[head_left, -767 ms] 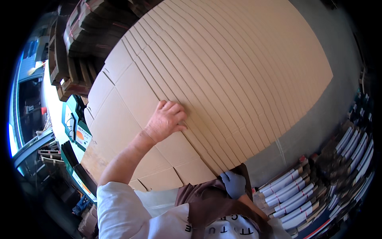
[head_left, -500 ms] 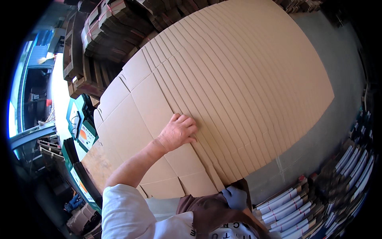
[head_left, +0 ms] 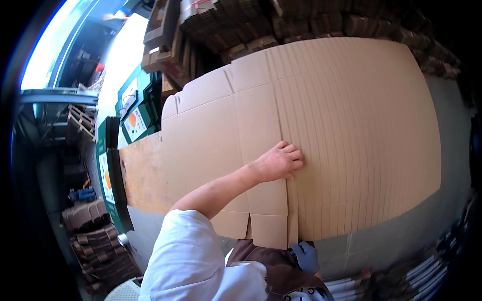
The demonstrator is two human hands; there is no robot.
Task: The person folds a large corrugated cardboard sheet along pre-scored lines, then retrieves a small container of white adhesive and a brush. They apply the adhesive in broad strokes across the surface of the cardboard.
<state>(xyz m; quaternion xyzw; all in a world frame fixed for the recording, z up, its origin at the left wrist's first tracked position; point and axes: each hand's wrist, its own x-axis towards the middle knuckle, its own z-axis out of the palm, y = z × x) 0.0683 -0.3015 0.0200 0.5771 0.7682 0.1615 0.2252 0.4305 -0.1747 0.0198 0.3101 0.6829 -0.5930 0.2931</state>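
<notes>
My bare left hand (head_left: 282, 161) reaches across a flat, creased brown cardboard box blank (head_left: 211, 135). Its fingers are curled over the blank's right edge, closed on it. To the right, several more cardboard blanks (head_left: 371, 135) lie fanned out, each overlapping the other with its edge showing as a line. Down by the near edge of the cardboard, close to the lower right corner of the top blank, is my right hand (head_left: 306, 257) in a blue-grey glove. Its fingertips are partly hidden, so its grip cannot be made out.
A wooden board (head_left: 145, 175) shows at the left under the cardboard. Green printed boxes (head_left: 135, 118) stand beyond it. Bundled cardboard stacks (head_left: 226, 25) and a wooden pallet (head_left: 163, 30) line the far side. White-and-brown bundles (head_left: 422, 276) lie on the floor at the near right.
The view has turned, so the cardboard now lies straighter and farther right in the picture. My left hand keeps its place at the blank's edge. More of the wooden board shows at the left.
</notes>
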